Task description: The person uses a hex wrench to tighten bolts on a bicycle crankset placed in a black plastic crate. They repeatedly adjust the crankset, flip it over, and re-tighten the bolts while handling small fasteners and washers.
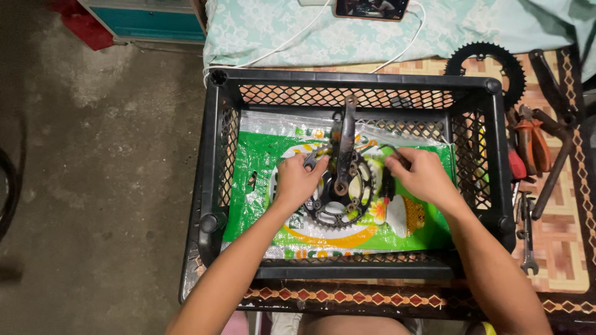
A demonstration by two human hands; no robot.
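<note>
Inside a black mesh plastic crate (pixel 214 155), a dark metal bicycle crankset with chainring (pixel 340 186) lies assembled. Left hand (pixel 297 181) grips a small tool at its bolts; right hand (pixel 424 175) grasps a thin key.

Scene lit from above, approx. even; centre bright, left side w/ concrete floor (pixel 93 155) dimmer, darkening toward the left edge. Glare is seen on the green plastic bag (pixel 261 186) inside the black crate (pixel 214 186). Short soft shadows are cast under the forearms. Focus sharp mid-frame; slight wide-angle bending at the edges.
</note>
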